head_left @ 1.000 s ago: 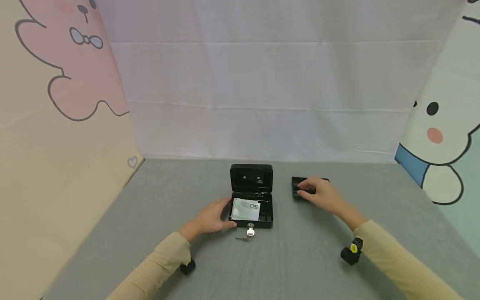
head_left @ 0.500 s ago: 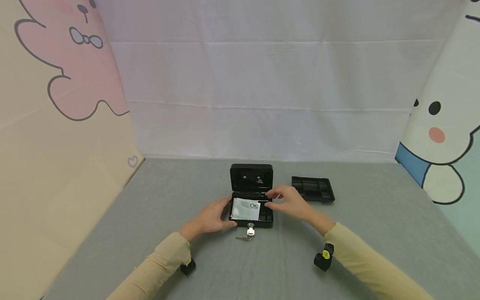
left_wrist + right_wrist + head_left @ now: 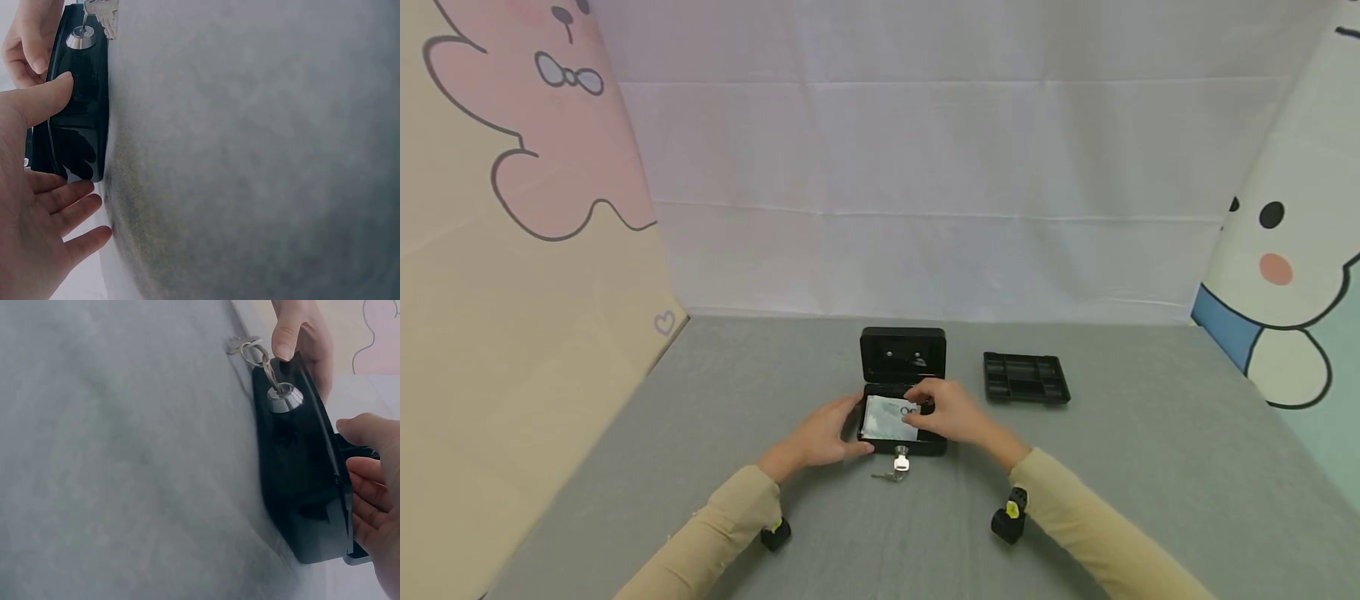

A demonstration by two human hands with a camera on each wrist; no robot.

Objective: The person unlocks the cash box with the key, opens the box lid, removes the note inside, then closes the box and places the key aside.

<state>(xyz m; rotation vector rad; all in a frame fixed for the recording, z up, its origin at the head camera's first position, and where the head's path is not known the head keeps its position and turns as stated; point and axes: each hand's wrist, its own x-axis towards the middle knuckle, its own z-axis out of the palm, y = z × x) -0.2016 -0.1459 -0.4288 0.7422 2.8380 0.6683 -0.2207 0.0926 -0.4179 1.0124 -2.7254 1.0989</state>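
Note:
A black cash box (image 3: 901,447) stands on the table with its lid (image 3: 901,346) raised. A folded banknote (image 3: 883,418) marked 50 lies inside, its right part covered by my right hand (image 3: 953,410). That hand reaches over the box's right side, thumb and forefinger apart above the note; whether they touch it I cannot tell. My left hand (image 3: 820,433) holds the box's left end, thumb (image 3: 53,100) on the front face and fingers (image 3: 69,209) along the side. Keys (image 3: 901,461) hang from the silver lock (image 3: 285,399) at the front.
A black compartment tray (image 3: 1026,390) lies on the grey tabletop (image 3: 1150,433) right of the box. A white cloth (image 3: 925,200) hangs behind the table. Printed cartoon panels flank both sides.
My right hand has left the compartment tray and moved left into the open cash box, over the banknote. The tray stays on the table. My left hand has kept its place.

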